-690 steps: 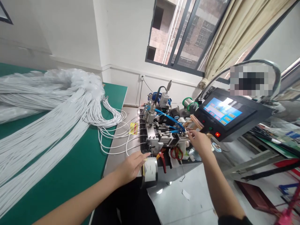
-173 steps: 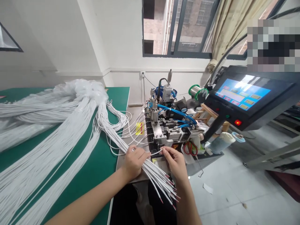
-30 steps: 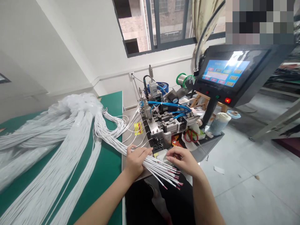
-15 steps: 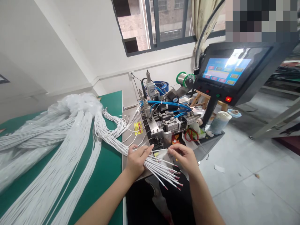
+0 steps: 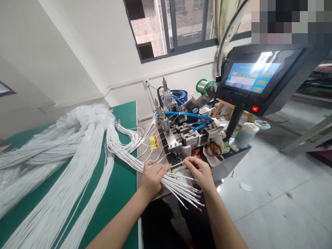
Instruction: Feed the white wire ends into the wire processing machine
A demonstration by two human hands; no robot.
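Observation:
A bundle of white cables with reddish wire ends passes beneath my left hand, which is closed around it. One cable stands apart from the rest, and my right hand pinches it near its tip. That single cable runs between my two hands, just in front of the machine's dark front block. The cable end itself is hidden by my right fingertips. Behind both hands sits the wire-processing machine with metal cylinders and blue air tubes.
On the left, a green table carries heaps of white cables and plastic wrapping. A control screen stands at right. Red-handled scissors, a bluish bottle and a green-rimmed wire spool lie around the machine.
My right hand has shifted slightly left and up with the single cable's tip, nearer my left hand. The left hand keeps its hold on the bundle. The view has moved slightly.

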